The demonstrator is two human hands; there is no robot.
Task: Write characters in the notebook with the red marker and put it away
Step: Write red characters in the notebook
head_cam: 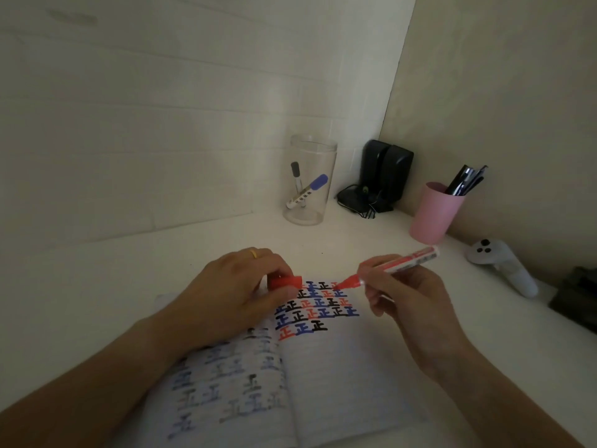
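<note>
Right hand (410,299) pinches the uncapped red marker (392,266) low on its barrel, tip just at the top rows of the notebook (339,376), which lies open at the desk's (129,286) near edge. Left hand (232,292) is closed around the red cap (286,281), resting on the page. Marker looks light, rigid, smooth plastic; a grip near the tip gives control. Pages are thin and ink shows through. Legible writing: repeated 正 in red, blue, black. Barrel label too small to read.
</note>
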